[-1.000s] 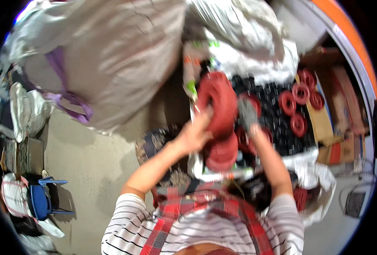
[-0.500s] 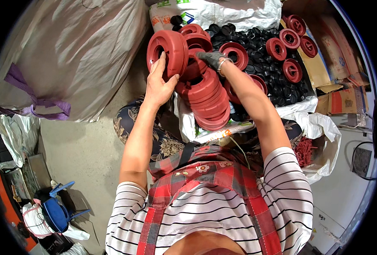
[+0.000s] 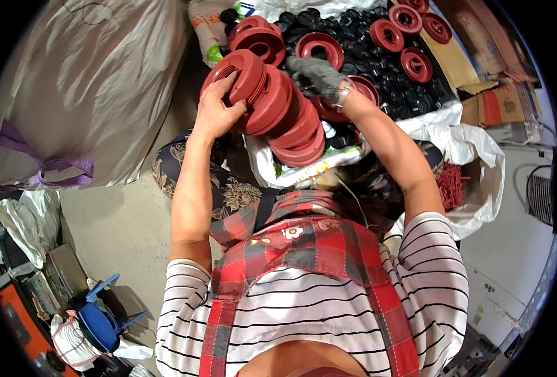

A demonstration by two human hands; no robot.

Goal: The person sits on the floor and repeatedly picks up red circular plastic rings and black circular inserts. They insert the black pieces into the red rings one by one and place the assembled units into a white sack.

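Note:
My bare left hand [image 3: 217,108] grips a red plastic ring [image 3: 252,66], thumb on its side and fingers in its threaded opening. Behind this ring leans a tilted stack of similar red rings [image 3: 298,135], running down toward my lap. My right hand [image 3: 319,78], in a dark grey glove, is just right of the stack, fingers stretched out and somewhat blurred, with nothing seen in them. Under and beside it lie a red ring [image 3: 320,49] and another red ring [image 3: 365,89]. More red rings [image 3: 258,43] sit beyond the stack.
Many small black caps [image 3: 385,81] fill a white sack-lined container, with several red parts [image 3: 415,65] on top. Cardboard [image 3: 505,103] stands at the right, above a white bag [image 3: 479,151] of red scraps. A big pale sack [image 3: 96,94] and a blue stool [image 3: 98,320] are at left.
The view has shifted, so the container appears higher. My right hand has come away from the rings to the stack's right side. My left hand still grips the top ring, now leaning against the stack.

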